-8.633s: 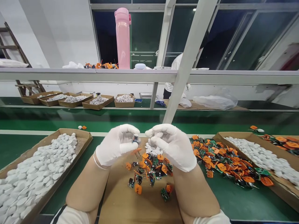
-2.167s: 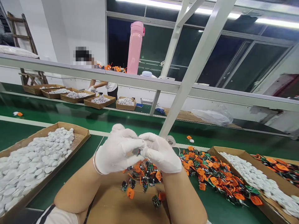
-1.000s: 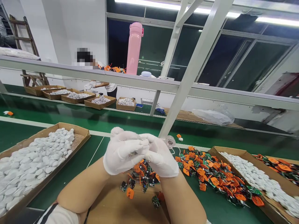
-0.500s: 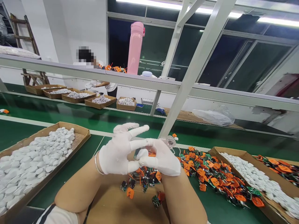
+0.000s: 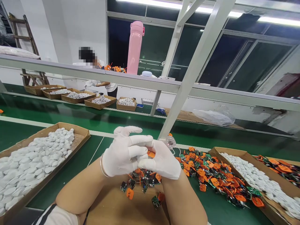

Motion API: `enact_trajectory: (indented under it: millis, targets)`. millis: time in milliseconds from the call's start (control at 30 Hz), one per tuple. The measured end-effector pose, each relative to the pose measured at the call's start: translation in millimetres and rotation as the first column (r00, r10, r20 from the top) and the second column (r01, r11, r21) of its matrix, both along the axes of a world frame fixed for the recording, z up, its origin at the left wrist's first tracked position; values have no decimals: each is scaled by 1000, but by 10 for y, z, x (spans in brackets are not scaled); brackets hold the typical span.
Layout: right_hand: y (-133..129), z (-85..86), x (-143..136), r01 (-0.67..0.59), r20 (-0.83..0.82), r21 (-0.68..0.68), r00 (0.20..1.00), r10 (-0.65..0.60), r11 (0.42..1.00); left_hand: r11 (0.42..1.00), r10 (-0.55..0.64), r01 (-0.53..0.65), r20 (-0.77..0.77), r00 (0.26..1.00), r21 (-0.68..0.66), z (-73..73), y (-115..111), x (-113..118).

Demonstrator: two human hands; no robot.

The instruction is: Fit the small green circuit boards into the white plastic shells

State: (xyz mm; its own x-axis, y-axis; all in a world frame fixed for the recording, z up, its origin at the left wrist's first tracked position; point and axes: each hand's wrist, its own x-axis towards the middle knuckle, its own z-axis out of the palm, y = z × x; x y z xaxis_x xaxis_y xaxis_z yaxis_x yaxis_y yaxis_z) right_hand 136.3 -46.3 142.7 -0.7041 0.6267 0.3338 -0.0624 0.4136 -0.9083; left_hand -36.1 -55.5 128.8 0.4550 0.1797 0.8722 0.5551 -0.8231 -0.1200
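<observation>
Both of my hands wear white gloves and meet in front of me, above a brown cardboard surface (image 5: 124, 209). My left hand (image 5: 124, 153) has its fingers bent in against the right hand, index finger raised. My right hand (image 5: 164, 159) curls around an orange plastic part (image 5: 151, 154), which shows between its fingers and thumb. A small white rounded cap, seen between the hands a moment ago, is now covered by fingers. Below the hands lie several circuit boards with orange parts (image 5: 145, 179); another orange-backed board (image 5: 156, 201) sits near my right forearm.
At left stands a cardboard tray of white caps (image 5: 32, 161). On the right are a heap of orange-and-green boards (image 5: 215, 175) and another cap tray (image 5: 255, 175). A slanted metal post (image 5: 182, 97) rises ahead. Beyond the green belt (image 5: 105, 120), a co-worker (image 5: 110, 87) stands near more trays.
My left fingers have closed in over the white cap, hiding it, and the left hand has shifted slightly right. Small orange pieces on the belt have moved left.
</observation>
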Motion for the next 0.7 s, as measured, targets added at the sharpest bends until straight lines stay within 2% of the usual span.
enact_trajectory:
  millis: [100, 267, 367, 533, 700]
  targets:
    - [-12, -4, -15, 9, 3, -33, 1000, -8, 999, 998, -42, 42, -2, 999, 38, 14, 11, 19]
    - [16, -36, -20, -68, -49, -124, 997, 62, 990, 998, -50, 49, 2, 999, 43, 16, 29, 20]
    - [36, -56, -10, -31, -80, -67, 996, 25, 997, 998, -11, 11, -2, 1000, 63, 9, 22, 26]
    - [28, -66, 11, 94, -85, 14, 992, -93, 995, 994, 62, -69, 82, 995, 84, 4, -9, 55]
    - [4, -63, 12, 90, -118, 10, 989, -89, 996, 994, 56, -66, 109, 992, 89, 11, -19, 49]
